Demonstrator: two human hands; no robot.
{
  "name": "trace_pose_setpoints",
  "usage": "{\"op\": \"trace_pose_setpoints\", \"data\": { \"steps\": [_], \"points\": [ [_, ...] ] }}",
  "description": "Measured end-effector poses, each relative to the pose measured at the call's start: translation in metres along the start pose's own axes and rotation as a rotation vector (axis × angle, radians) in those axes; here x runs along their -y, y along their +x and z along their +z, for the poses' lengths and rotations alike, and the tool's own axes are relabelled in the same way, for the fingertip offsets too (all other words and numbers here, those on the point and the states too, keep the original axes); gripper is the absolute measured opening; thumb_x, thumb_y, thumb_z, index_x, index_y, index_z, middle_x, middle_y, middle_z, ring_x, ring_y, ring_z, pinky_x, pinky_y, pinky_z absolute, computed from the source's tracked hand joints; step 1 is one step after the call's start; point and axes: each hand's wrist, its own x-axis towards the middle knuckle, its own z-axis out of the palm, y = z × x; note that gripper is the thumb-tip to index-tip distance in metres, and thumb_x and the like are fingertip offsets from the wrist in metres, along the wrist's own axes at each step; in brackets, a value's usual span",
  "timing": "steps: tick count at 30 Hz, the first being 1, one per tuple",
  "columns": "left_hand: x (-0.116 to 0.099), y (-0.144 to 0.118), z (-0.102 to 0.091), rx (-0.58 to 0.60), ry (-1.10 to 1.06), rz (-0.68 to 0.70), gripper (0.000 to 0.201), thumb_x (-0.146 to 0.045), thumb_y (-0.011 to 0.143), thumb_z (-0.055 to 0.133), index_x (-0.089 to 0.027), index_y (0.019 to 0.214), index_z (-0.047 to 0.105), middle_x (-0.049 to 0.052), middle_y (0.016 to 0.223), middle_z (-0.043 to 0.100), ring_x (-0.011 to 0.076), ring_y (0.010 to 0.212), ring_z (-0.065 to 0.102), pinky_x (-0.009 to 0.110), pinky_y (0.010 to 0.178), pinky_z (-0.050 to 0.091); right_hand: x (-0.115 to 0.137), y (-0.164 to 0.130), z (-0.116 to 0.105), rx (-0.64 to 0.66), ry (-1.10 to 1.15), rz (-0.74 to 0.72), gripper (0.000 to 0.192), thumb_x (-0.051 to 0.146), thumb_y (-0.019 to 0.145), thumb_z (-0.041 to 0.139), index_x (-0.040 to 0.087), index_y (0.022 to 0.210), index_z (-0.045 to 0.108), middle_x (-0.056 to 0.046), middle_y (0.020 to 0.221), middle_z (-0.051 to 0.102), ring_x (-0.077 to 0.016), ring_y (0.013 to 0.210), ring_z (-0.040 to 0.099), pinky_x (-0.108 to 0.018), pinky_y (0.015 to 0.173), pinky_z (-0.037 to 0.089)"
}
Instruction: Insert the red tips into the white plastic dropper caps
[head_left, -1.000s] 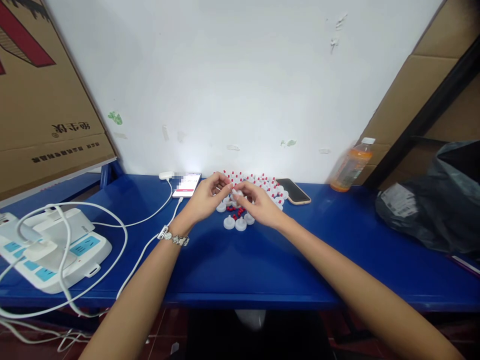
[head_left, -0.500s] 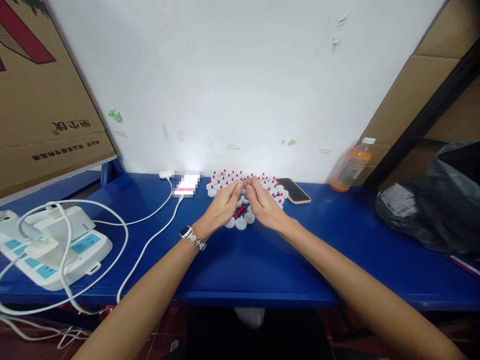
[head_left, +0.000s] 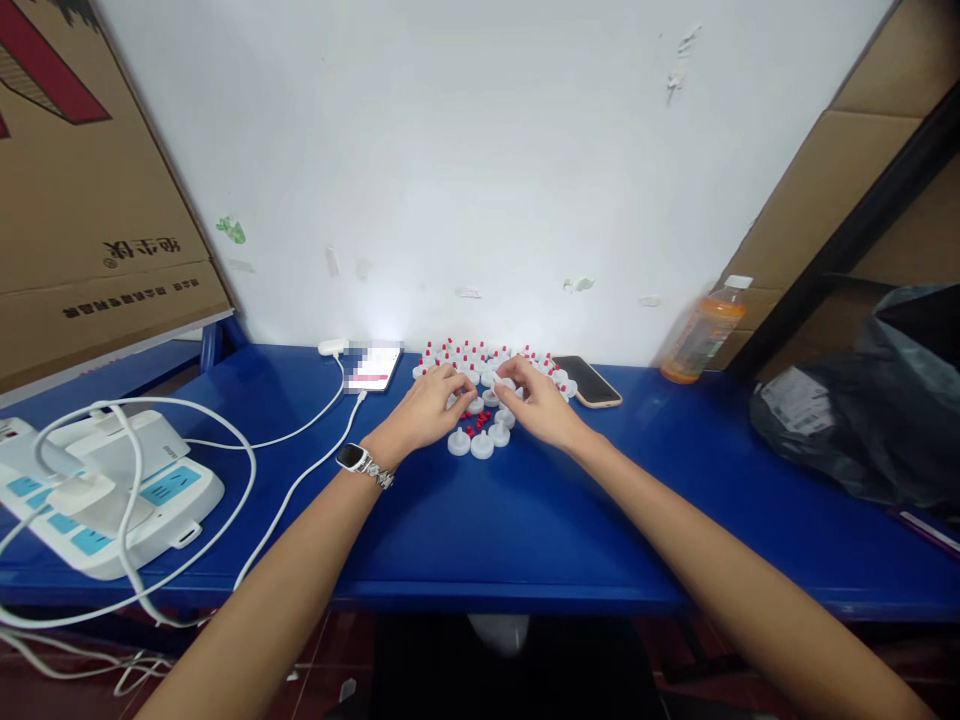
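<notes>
Round white caps, several with small red tips [head_left: 449, 342], cover the back middle of the blue table. Between my hands lies a little pile of loose red tips [head_left: 480, 422], with plain white caps [head_left: 482, 446] in front of it. My right hand [head_left: 546, 408] pinches a white cap [head_left: 505, 384] between thumb and fingers, above the other caps. To the left of the pile, my left hand [head_left: 429, 408] hovers with curled fingers; its thumb and forefinger are slightly apart, and I see nothing held there. A watch [head_left: 354, 458] is on the left wrist.
A lit phone [head_left: 379, 367] on a white cable lies left of the caps, and a dark phone [head_left: 589, 383] right of them. Further out are a power strip [head_left: 169, 500] with looped cables, an orange drink bottle [head_left: 705, 335] and a black bag [head_left: 840, 400].
My hands, which were together over the caps, have moved apart. The left hand has shifted left with its fingers loosened; the right hand now shows a white cap at its fingertips.
</notes>
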Motion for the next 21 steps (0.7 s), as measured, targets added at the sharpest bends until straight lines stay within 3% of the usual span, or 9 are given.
{"op": "trace_pose_setpoints", "data": {
  "steps": [4, 7, 10, 13, 21],
  "points": [
    [-0.003, 0.000, -0.002, 0.011, -0.004, 0.016, 0.027, -0.039, 0.096, 0.049, -0.022, 0.107, 0.067, 0.006, 0.097, 0.059, 0.0225, 0.096, 0.056, 0.040, 0.089, 0.044, -0.003, 0.001, 0.007, -0.007, 0.078, -0.021, 0.016, 0.036, 0.089, 0.056, 0.022, 0.097, 0.057, 0.000, 0.084, 0.061, -0.0156, 0.075, 0.056, -0.028, 0.067, 0.042],
    [-0.010, 0.000, -0.011, -0.034, -0.140, -0.021, 0.026, -0.038, 0.095, 0.053, -0.021, 0.111, 0.064, 0.005, 0.096, 0.064, 0.0187, 0.088, 0.059, 0.034, 0.079, 0.047, 0.000, 0.003, 0.010, -0.082, 0.080, -0.021, 0.020, 0.039, 0.085, 0.064, 0.021, 0.093, 0.066, -0.004, 0.093, 0.060, -0.0180, 0.085, 0.056, -0.030, 0.071, 0.044],
    [-0.017, 0.000, -0.019, -0.057, -0.254, -0.038, 0.027, -0.042, 0.092, 0.059, -0.020, 0.106, 0.063, 0.002, 0.088, 0.066, 0.0148, 0.077, 0.060, 0.028, 0.068, 0.047, 0.007, 0.004, 0.015, -0.121, 0.117, -0.007, 0.021, 0.038, 0.081, 0.068, 0.020, 0.091, 0.070, -0.003, 0.084, 0.056, -0.0169, 0.079, 0.053, -0.030, 0.070, 0.043],
    [-0.020, 0.000, -0.023, -0.040, -0.279, -0.015, 0.024, -0.041, 0.093, 0.058, -0.019, 0.097, 0.063, 0.002, 0.084, 0.068, 0.0132, 0.074, 0.061, 0.026, 0.067, 0.047, 0.015, 0.004, 0.023, -0.063, 0.224, 0.030, 0.020, 0.036, 0.083, 0.065, 0.018, 0.089, 0.069, 0.002, 0.068, 0.053, -0.0138, 0.066, 0.049, -0.028, 0.065, 0.040],
    [-0.018, -0.001, -0.033, -0.022, -0.184, -0.052, 0.014, -0.030, 0.087, 0.061, -0.016, 0.089, 0.066, 0.002, 0.073, 0.066, 0.0130, 0.066, 0.059, 0.025, 0.063, 0.046, 0.025, 0.000, 0.033, -0.043, 0.232, 0.013, 0.019, 0.034, 0.085, 0.063, 0.018, 0.089, 0.071, 0.001, 0.071, 0.062, -0.0133, 0.068, 0.055, -0.027, 0.068, 0.042]
  ]
}}
